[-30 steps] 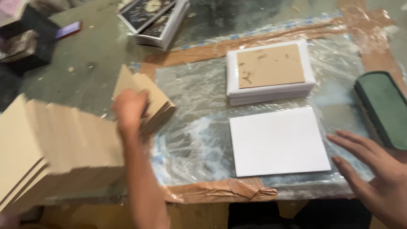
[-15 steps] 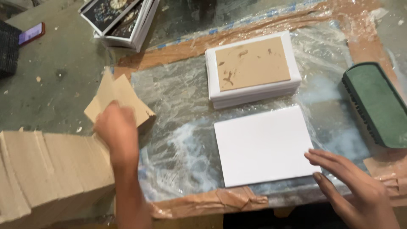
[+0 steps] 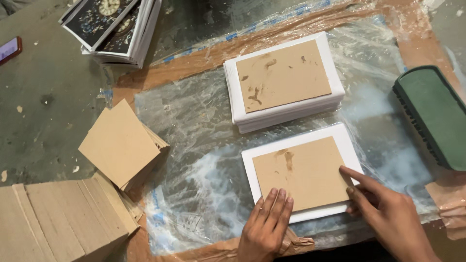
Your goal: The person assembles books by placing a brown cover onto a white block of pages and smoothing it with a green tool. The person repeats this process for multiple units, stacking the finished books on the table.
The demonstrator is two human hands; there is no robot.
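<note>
Two hands are at work, both at the near edge of the table. One brown board (image 3: 302, 173) lies on one white sheet (image 3: 350, 145), w/ white showing as a border all round it; the pair sits on the plastic-covered work area (image 3: 194, 121), near-right of centre. The left hand (image 3: 266, 227) lies flat on the board's near-left corner, fingers pressed together & straight, pinching nothing. The right hand (image 3: 388, 218) touches the board's right edge, index finger stretched out along it, other fingers curled under; whether they grip the sheet's edge can't be told.

Board's long axis runs left-right, tilted slightly so its right end sits farther from the person; the white sheet is tilted the same way.

Counts: one finished stack (image 3: 284, 80) of white sheets topped by a glue-stained brown board, just beyond the pair, exact no. of layers not countable. One loose pile of brown boards (image 3: 120, 143) at left, one bigger block of boards (image 3: 58, 223) at near left. One green brush (image 3: 434, 114) at right. One stack of dark printed pieces (image 3: 114, 26) far left, one phone (image 3: 9, 48) at the left edge.

Vs. half a sec ago: the white sheet was bare & the left hand was over at the loose pile; now a board sits on the sheet & both hands are on it.
</note>
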